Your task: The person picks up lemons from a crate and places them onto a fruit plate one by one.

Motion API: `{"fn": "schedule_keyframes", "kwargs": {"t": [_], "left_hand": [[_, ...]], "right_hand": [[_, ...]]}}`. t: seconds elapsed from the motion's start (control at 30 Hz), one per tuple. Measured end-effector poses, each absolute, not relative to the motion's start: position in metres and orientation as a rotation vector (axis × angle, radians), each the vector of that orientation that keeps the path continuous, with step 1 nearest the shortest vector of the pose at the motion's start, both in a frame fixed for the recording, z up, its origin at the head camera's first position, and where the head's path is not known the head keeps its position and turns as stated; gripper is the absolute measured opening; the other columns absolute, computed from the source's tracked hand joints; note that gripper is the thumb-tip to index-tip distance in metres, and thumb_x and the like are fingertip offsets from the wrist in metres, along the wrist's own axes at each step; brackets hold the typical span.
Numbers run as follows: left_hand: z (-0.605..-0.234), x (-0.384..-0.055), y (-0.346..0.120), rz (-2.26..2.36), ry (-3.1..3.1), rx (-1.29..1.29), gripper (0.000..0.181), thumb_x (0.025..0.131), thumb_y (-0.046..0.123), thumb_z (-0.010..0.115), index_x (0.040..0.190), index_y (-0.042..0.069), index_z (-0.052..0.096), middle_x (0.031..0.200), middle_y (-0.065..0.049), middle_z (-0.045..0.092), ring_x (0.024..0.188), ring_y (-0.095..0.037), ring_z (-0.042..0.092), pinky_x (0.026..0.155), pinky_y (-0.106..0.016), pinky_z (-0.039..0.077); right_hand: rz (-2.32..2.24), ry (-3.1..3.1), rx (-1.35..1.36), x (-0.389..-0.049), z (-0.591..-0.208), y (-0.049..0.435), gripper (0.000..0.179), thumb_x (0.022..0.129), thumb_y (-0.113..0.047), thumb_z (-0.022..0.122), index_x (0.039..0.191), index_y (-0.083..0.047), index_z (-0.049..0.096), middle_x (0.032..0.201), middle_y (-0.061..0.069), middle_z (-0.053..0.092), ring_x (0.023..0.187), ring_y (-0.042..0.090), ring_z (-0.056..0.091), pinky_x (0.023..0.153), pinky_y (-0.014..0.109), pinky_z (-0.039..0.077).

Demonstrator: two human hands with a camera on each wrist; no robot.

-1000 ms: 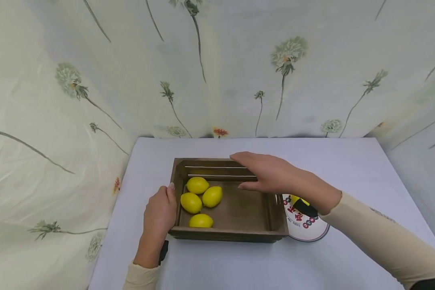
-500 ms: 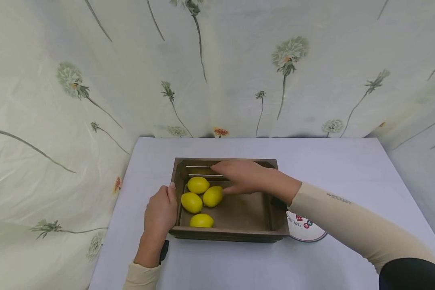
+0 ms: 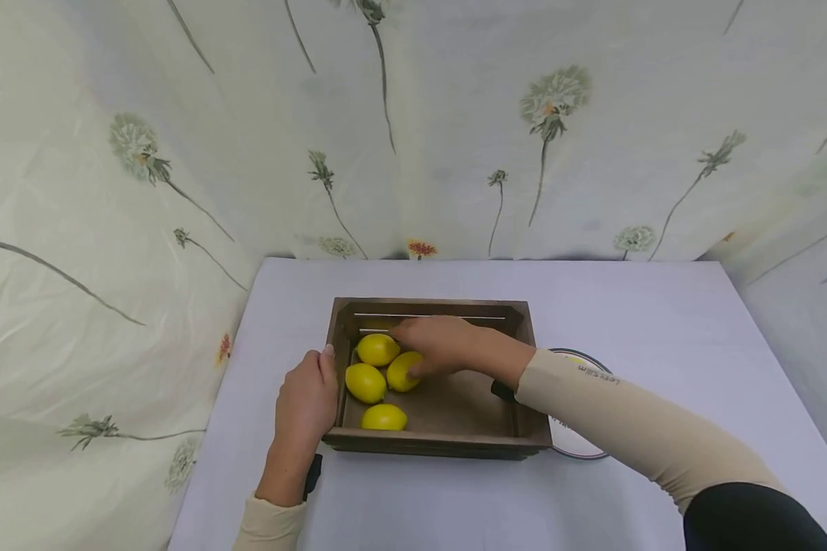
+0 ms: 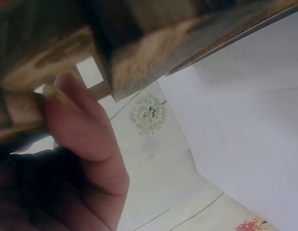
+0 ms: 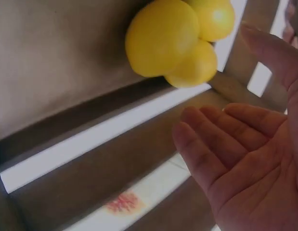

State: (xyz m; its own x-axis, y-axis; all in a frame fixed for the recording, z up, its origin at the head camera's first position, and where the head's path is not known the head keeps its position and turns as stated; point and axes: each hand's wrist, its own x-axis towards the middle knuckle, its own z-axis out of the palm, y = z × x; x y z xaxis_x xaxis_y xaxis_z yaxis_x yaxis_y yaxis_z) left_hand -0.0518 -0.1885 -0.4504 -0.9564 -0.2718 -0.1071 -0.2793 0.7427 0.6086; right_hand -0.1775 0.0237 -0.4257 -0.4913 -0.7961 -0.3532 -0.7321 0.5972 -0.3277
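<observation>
A brown slatted wooden crate (image 3: 448,444) stands on the table with several yellow lemons (image 3: 364,383) at its left end. My left hand (image 3: 306,398) grips the crate's left wall; in the left wrist view the thumb (image 4: 84,127) bends over the wood. Inside the crate, my right hand (image 3: 437,343) hangs over the rightmost lemon (image 3: 399,373), partly covering it. The right wrist view has the right hand's fingers (image 5: 201,154) extended and the thumb spread apart, with a gap between them and the lemons (image 5: 161,38).
A white round plate (image 3: 579,442) with a dark rim lies right of the crate, mostly under the right sleeve (image 3: 634,421). The table (image 3: 413,505) wears a white cloth. Behind it hangs a dandelion-print curtain (image 3: 441,153).
My right hand has travelled left and down into the crate, from above its right half to the rightmost lemon. The left hand keeps its grip on the crate wall.
</observation>
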Motion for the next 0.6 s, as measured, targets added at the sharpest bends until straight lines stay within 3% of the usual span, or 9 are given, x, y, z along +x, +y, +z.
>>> {"fn": "schedule_keyframes", "kwargs": {"t": [0.17,0.43,0.6], "left_hand": [[-0.451,-0.052,-0.189,1.029,2.914,-0.467,0.048,0.115,0.036,0.035,0.097,-0.001,0.060,0.065,-0.008,0.046,0.052,-0.023,0.047,0.046,-0.031,0.041],[-0.452,-0.052,-0.190,1.042,2.921,-0.465,0.047,0.115,0.036,0.036,0.094,0.001,0.059,0.064,-0.007,0.045,0.051,-0.022,0.045,0.045,-0.031,0.039],[-0.452,-0.052,-0.190,1.045,2.920,-0.467,0.047,0.115,0.037,0.036,0.094,0.001,0.059,0.064,-0.007,0.045,0.051,-0.022,0.045,0.045,-0.031,0.039]], "right_hand": [[-0.210,2.345,-1.222,-0.177,-0.438,0.021,0.067,0.092,-0.034,0.082,0.148,-0.007,0.055,0.140,0.008,0.063,0.119,0.022,0.063,0.103,0.043,0.051],[-0.186,2.310,-1.256,-0.177,-0.456,0.017,0.044,0.090,-0.030,0.084,0.128,-0.013,0.069,0.110,-0.001,0.067,0.090,0.017,0.059,0.082,0.036,0.053],[-0.157,2.316,-1.288,-0.178,-0.460,0.014,0.039,0.091,-0.026,0.083,0.127,-0.015,0.070,0.108,-0.002,0.067,0.090,0.016,0.058,0.083,0.035,0.053]]}}
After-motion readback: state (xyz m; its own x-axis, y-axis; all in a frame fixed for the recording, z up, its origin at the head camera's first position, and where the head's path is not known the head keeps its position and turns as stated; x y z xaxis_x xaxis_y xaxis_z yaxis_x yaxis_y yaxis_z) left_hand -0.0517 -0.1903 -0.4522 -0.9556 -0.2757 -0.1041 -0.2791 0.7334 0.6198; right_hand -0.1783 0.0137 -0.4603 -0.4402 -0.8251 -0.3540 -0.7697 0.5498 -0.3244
